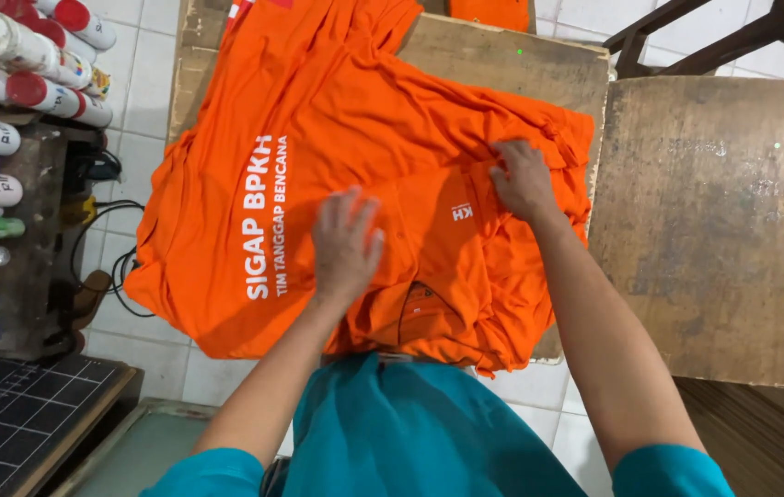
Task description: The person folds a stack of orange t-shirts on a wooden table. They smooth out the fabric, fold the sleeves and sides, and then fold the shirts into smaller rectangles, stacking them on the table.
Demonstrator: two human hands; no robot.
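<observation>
orange shirt (318, 129), collar toward the wearer

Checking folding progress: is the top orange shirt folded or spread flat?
Partly folded: the top orange shirt is bunched and creased, the right hand pinching a fold, the left hand pressing it.

Bare wooden board (714, 230) lies open rightward; spray cans (5, 92) crowd the left.

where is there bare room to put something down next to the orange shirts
The bare wooden board right of the orange shirts is free, as is the board strip above them. The left shelf of bottles is crowded. Both the left hand and right hand rest on the shirts.
</observation>
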